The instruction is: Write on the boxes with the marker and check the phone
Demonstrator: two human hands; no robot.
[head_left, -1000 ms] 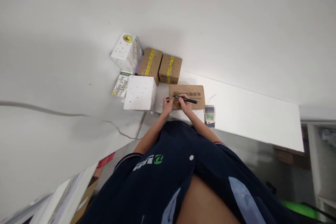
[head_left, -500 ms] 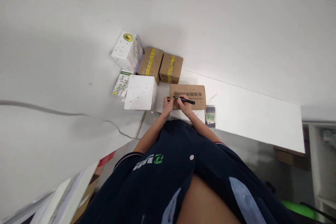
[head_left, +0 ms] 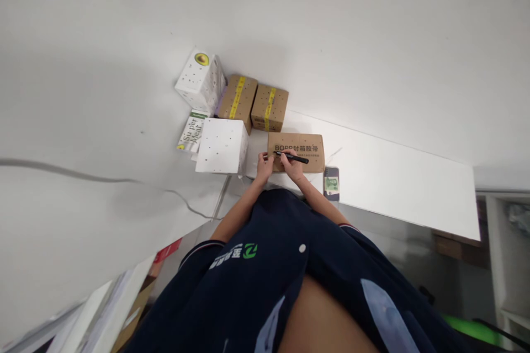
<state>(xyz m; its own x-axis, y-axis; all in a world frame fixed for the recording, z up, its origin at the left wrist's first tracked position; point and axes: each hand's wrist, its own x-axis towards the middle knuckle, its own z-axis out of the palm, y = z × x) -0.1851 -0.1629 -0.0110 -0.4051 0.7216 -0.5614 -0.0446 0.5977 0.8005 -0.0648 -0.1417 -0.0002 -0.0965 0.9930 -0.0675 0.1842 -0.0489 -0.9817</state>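
Observation:
A brown cardboard box [head_left: 308, 164] printed with "BOPP" and Chinese characters lies on the white table in front of me. My right hand [head_left: 292, 166] rests over its front side, fingers closed round a black marker pen [head_left: 298, 159]. The pen lies slantwise, its left end close to the box's printed face. At the box's left front corner, my left hand [head_left: 264, 167] has its fingers curled together; what they pinch, if anything, is too small to make out.
A white speckled box [head_left: 221, 146] stands to the left, beside a "Super Meal" pack [head_left: 191, 132]. Behind are two taped brown boxes [head_left: 270, 107] [head_left: 238, 98] and a white avocado box [head_left: 199, 77]. A phone [head_left: 332, 184] with a banknote lies right, on the white table [head_left: 406, 182].
The pen and my right hand have shifted very slightly to the right. My left hand and the boxes stay where they were.

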